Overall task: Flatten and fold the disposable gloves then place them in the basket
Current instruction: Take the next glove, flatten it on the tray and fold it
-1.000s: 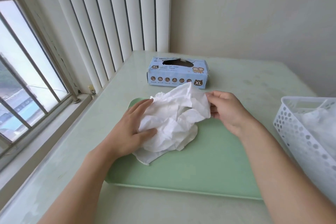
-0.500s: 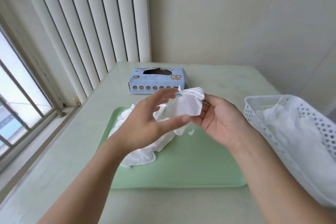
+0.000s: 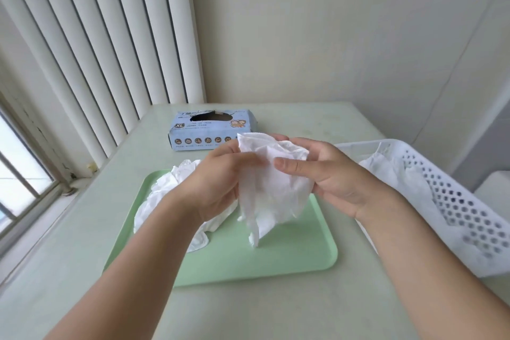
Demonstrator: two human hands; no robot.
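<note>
A: How should the step in hand be done well?

B: The table carries a tray near its middle and a basket at its right edge, where gloves already lie. A crumpled glove is held up above the tray, so it is judged that it should be laid down on the tray's bare right part and smoothed from cuff to fingertips before any fold is made. Thin film is likely to spring back, so each crease should be pressed flat.

A: Where is the glove relative to the hands?

B: It is held between them. By the left hand its left edge is pinched, fingers curled. By the right hand its upper right is gripped, the thumb laid across the front. The lower end hangs free, just over the tray.

A: And the rest?

B: A pile of gloves lies at the tray's left edge; a box stands toward the table's far edge.
</note>
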